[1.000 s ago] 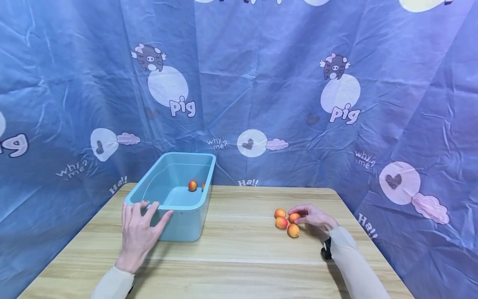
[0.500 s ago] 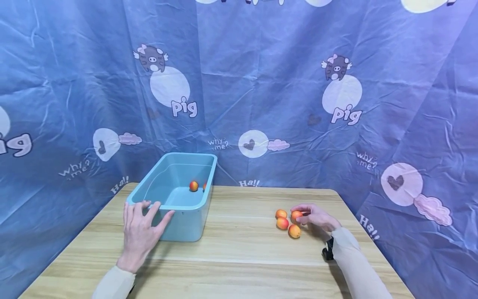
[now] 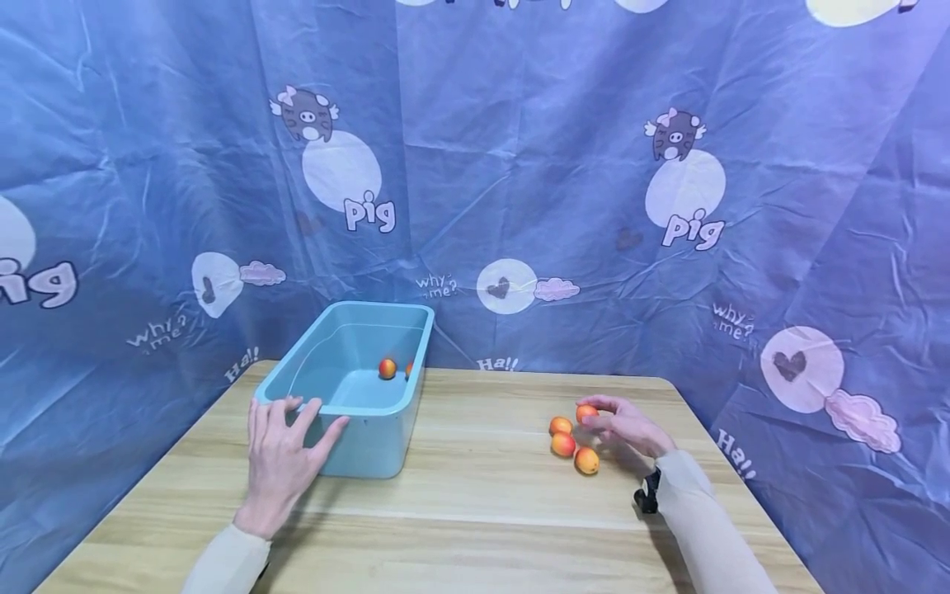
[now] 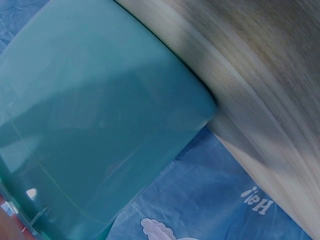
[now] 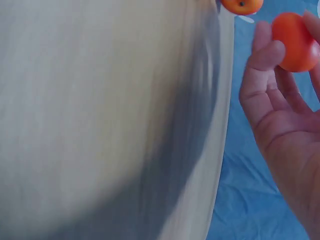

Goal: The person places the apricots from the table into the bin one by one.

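In the head view my right hand (image 3: 623, 425) pinches a small orange-red fruit (image 3: 586, 413) between thumb and fingers, raised just off the table. The right wrist view shows that fruit (image 5: 295, 42) in the fingertips. Three similar fruits lie together just left of and nearer than the hand; one of them is a yellow-orange fruit (image 3: 586, 460). My left hand (image 3: 278, 466) grips the near rim of a light blue plastic bin (image 3: 378, 441), its fingers hooked over the edge. Inside the bin sits a fruit (image 3: 387, 369), and a second is partly hidden by the right wall.
The bin stands at the left of a wood-grain table (image 3: 475, 511). Behind and on both sides hangs a blue printed cloth (image 3: 475, 206), close to the table's back edge. Another fruit (image 5: 242, 5) shows at the top of the right wrist view.
My right hand has lifted its fruit up and away from the other three. The left hand has stayed on the bin's rim, and the bin has not moved on the table.
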Tool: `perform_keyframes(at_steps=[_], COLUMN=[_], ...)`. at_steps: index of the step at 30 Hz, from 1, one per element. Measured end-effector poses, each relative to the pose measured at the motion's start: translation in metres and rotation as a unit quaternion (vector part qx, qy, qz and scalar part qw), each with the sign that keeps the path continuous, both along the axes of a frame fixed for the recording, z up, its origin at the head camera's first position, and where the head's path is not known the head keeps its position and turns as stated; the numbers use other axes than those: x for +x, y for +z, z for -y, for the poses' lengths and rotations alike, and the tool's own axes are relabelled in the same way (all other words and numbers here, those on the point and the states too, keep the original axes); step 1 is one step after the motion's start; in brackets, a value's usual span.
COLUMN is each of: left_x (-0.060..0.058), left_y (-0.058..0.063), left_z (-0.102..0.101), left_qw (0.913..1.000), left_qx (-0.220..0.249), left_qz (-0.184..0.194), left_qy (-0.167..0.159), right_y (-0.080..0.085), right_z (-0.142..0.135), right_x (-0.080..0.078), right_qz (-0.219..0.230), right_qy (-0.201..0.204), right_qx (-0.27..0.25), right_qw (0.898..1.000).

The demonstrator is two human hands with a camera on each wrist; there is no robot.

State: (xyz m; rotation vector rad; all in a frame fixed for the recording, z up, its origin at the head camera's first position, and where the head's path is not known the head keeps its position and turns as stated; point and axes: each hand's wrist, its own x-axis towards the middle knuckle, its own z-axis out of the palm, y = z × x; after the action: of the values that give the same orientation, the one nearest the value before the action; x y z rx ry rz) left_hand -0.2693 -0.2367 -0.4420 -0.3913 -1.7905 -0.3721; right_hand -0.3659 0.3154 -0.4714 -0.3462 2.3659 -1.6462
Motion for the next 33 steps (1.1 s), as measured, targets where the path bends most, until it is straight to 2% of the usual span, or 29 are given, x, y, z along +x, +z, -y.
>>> perform_keyframes(at_steps=[3, 7, 18, 28, 33], left_x=[0.0, 0.0, 0.002, 0.003, 0.003], left_y=[0.0, 0.0, 0.0, 0.0, 0.001], left_z=[0.0, 0.0, 0.0, 0.0, 0.0], left_qw=[1.0, 1.0, 1.0, 0.9999, 0.9999], left_qx=[-0.001, -0.001, 0.006, 0.004, 0.002], left_qz=[-0.003, -0.004, 0.008, 0.007, 0.008], left_qy=[0.003, 0.004, 0.001, 0.007, 0.006], right_y=[0.002, 0.006, 0.017, 0.019, 0.021], right_z=[0.004, 0.009, 0.028, 0.045, 0.05], right_x=[-0.001, -0.002, -0.005, -0.01, -0.012], right_qz=[-0.024, -0.047, -0.029, -0.049, -0.057], right_qy=[-0.01, 0.002, 0.02, 0.03, 0.029], right_qx=[0.012, 0.007, -0.033, -0.042, -0.065], right_qw=[1.0, 0.999, 0.999, 0.997, 0.996])
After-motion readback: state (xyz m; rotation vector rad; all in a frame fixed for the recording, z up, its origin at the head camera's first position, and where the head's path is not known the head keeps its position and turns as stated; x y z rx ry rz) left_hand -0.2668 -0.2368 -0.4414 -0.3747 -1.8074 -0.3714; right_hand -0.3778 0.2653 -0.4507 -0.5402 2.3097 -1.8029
